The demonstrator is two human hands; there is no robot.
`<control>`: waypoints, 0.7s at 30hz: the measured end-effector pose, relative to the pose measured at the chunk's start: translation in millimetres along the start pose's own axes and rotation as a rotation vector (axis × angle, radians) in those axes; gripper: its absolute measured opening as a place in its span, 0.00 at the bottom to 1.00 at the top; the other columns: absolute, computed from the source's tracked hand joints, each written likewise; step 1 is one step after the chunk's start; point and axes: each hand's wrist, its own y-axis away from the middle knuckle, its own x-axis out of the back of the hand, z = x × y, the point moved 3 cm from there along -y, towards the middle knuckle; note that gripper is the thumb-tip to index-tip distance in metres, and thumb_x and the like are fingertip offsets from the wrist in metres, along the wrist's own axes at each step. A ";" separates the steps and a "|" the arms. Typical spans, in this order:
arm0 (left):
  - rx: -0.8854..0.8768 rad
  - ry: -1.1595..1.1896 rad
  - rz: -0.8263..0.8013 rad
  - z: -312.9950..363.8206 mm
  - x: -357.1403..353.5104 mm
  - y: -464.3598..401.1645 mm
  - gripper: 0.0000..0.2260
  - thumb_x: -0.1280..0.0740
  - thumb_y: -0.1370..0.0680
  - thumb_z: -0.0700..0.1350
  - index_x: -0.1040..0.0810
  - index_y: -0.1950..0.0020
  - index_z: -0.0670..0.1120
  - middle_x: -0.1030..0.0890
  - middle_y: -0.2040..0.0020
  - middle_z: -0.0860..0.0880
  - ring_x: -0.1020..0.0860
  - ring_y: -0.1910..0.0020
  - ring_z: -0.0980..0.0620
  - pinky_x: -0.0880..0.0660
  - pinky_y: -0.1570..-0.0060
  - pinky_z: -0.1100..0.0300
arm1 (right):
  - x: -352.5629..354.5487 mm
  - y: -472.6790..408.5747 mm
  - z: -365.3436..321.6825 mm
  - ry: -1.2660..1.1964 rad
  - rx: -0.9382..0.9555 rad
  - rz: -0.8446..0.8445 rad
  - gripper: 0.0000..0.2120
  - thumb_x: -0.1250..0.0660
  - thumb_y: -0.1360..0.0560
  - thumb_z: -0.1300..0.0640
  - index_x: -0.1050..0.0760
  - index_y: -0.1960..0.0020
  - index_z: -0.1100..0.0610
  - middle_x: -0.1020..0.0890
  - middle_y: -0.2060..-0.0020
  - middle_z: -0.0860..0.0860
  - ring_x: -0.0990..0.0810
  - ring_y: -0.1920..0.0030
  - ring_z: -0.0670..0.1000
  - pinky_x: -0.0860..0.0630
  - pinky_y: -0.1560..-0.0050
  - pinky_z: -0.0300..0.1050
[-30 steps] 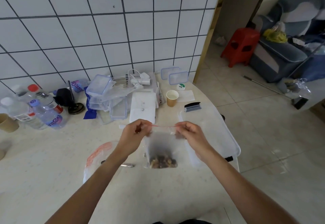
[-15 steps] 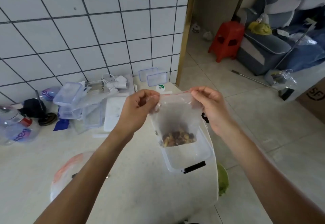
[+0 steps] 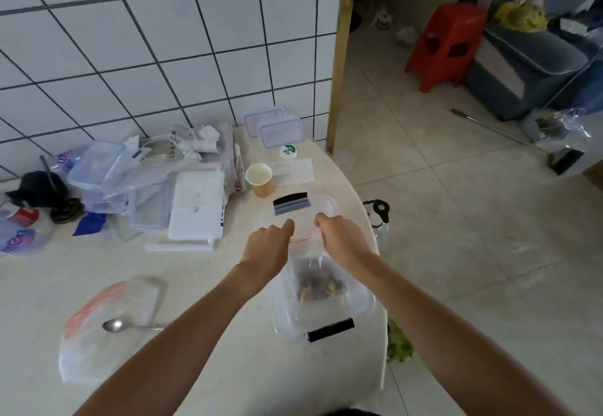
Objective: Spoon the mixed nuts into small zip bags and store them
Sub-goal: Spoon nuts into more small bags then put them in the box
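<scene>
My left hand [image 3: 267, 247] and right hand [image 3: 339, 239] each have their fingers curled onto a top corner of the small zip bag [image 3: 318, 277], pinching it along its red seal strip, which stretches between the two hands. The bag hangs down inside the clear storage box [image 3: 365, 301] at the right edge of the tabletop [image 3: 212, 366]. It is see-through, and a small heap of brown mixed nuts [image 3: 321, 286] sits at its bottom. The box has black clip handles at its near and far ends.

To the left on the tabletop lies a large clear bag [image 3: 107, 327] with an orange-red strip along one side, and a metal spoon [image 3: 124, 325] rests on it.

Farther out stands a paper cup [image 3: 260, 179], upright; I cannot tell what is in it. Just beyond it is a round white lid [image 3: 289, 150] with a green label whose print is too small to read. Two clear blue-rimmed lids [image 3: 274, 127] lean by the tiled wall. A white flat box [image 3: 197, 208] lies next to a pile of clear containers [image 3: 107, 180] and white cables. At the far left edge lie water bottles [image 3: 19, 239] with blue-and-pink labels; the lettering is cut off and unreadable.

On the floor beyond the doorway stands a red plastic stool [image 3: 447, 43].
</scene>
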 end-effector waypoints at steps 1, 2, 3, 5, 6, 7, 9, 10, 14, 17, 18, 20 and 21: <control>-0.011 -0.085 -0.035 2.1 -3.0 -3.9 0.13 0.39 0.18 0.38 0.30 0.35 0.47 0.17 0.52 0.44 0.18 0.57 0.40 0.30 0.62 0.54 | -3.7 -5.6 -4.6 0.073 0.043 -0.040 0.07 0.35 0.19 0.64 0.24 0.42 0.58 0.26 0.67 0.49 0.28 0.70 0.49 0.35 0.67 0.40; -0.022 -0.164 -0.065 4.0 -4.9 -8.0 0.12 0.38 0.19 0.38 0.29 0.36 0.46 0.17 0.53 0.45 0.17 0.57 0.42 0.31 0.62 0.55 | -6.9 -11.3 -8.7 0.121 0.073 -0.075 0.06 0.35 0.19 0.64 0.25 0.42 0.59 0.28 0.67 0.49 0.29 0.70 0.48 0.35 0.66 0.40; -0.024 -0.227 -0.090 6.2 -6.2 -12.2 0.11 0.38 0.19 0.37 0.28 0.37 0.46 0.18 0.52 0.46 0.17 0.56 0.43 0.32 0.62 0.56 | -10.7 -16.3 -11.5 0.161 0.089 -0.115 0.06 0.35 0.19 0.65 0.25 0.42 0.60 0.28 0.65 0.50 0.27 0.68 0.49 0.34 0.64 0.41; -0.009 -0.299 -0.123 12.5 -8.0 -20.7 0.10 0.36 0.21 0.36 0.25 0.41 0.46 0.18 0.52 0.48 0.17 0.54 0.45 0.33 0.60 0.57 | -19.4 -23.1 -16.1 0.249 0.110 -0.221 0.07 0.35 0.19 0.66 0.23 0.42 0.61 0.21 0.57 0.55 0.19 0.58 0.55 0.31 0.59 0.43; 0.001 -0.316 -0.139 16.5 -9.5 -23.7 0.10 0.34 0.22 0.36 0.24 0.43 0.47 0.17 0.51 0.49 0.17 0.52 0.46 0.33 0.58 0.57 | -23.5 -24.1 -18.2 0.279 0.108 -0.273 0.07 0.35 0.19 0.66 0.23 0.42 0.61 0.18 0.53 0.56 0.17 0.53 0.57 0.30 0.57 0.44; 0.012 -0.319 -0.162 20.0 -12.4 -25.6 0.11 0.34 0.23 0.35 0.23 0.44 0.48 0.17 0.51 0.50 0.17 0.51 0.47 0.32 0.53 0.56 | -27.6 -24.7 -19.1 0.288 0.095 -0.307 0.07 0.35 0.19 0.65 0.22 0.42 0.61 0.17 0.50 0.56 0.16 0.50 0.57 0.30 0.56 0.45; 0.023 -0.308 -0.204 22.7 -22.3 -26.8 0.12 0.34 0.22 0.36 0.21 0.43 0.50 0.16 0.49 0.51 0.17 0.48 0.47 0.32 0.39 0.52 | -33.9 -24.1 -19.0 0.284 0.078 -0.332 0.08 0.36 0.17 0.60 0.20 0.42 0.59 0.16 0.48 0.55 0.16 0.49 0.57 0.30 0.55 0.44; 0.019 -0.308 -0.219 22.3 -26.8 -26.5 0.13 0.34 0.22 0.36 0.21 0.43 0.51 0.15 0.50 0.52 0.17 0.48 0.47 0.35 0.35 0.51 | -37.1 -23.2 -18.0 0.290 0.081 -0.344 0.09 0.37 0.16 0.58 0.20 0.42 0.59 0.16 0.48 0.55 0.16 0.49 0.57 0.29 0.54 0.45; -0.015 -0.321 -0.246 20.1 -36.7 -23.9 0.15 0.35 0.23 0.35 0.20 0.44 0.54 0.15 0.53 0.51 0.17 0.50 0.46 0.36 0.34 0.49 | -41.7 -14.7 -13.2 0.315 0.118 -0.361 0.10 0.37 0.17 0.57 0.21 0.39 0.59 0.17 0.47 0.56 0.16 0.49 0.56 0.27 0.53 0.44; -0.013 -0.280 -0.175 19.1 -26.3 -23.9 0.07 0.35 0.20 0.43 0.21 0.44 0.49 0.15 0.50 0.49 0.18 0.47 0.45 0.33 0.40 0.50 | -28.0 -8.2 -14.5 0.257 0.153 -0.189 0.12 0.36 0.17 0.59 0.26 0.36 0.61 0.21 0.43 0.57 0.20 0.45 0.56 0.24 0.47 0.45; -0.015 -0.256 -0.123 18.4 -20.8 -23.2 0.06 0.35 0.19 0.46 0.21 0.43 0.48 0.16 0.48 0.47 0.19 0.46 0.44 0.32 0.41 0.50 | -19.1 -4.5 -14.0 0.212 0.174 -0.118 0.12 0.36 0.18 0.60 0.27 0.35 0.61 0.21 0.42 0.57 0.21 0.43 0.55 0.24 0.44 0.46; -0.019 -0.171 -0.009 13.0 -7.5 -21.5 0.10 0.35 0.19 0.50 0.21 0.42 0.48 0.16 0.46 0.47 0.19 0.45 0.45 0.30 0.41 0.49 | 1.5 8.0 -8.9 0.070 0.192 0.014 0.14 0.37 0.17 0.58 0.28 0.33 0.59 0.22 0.39 0.54 0.22 0.40 0.52 0.24 0.39 0.45; -0.025 -0.098 0.056 8.6 0.6 -21.3 0.10 0.35 0.19 0.51 0.21 0.41 0.49 0.16 0.45 0.48 0.19 0.44 0.45 0.29 0.41 0.49 | 12.2 17.3 -4.2 -0.014 0.176 0.061 0.15 0.38 0.17 0.56 0.28 0.32 0.58 0.22 0.38 0.52 0.23 0.39 0.51 0.25 0.38 0.44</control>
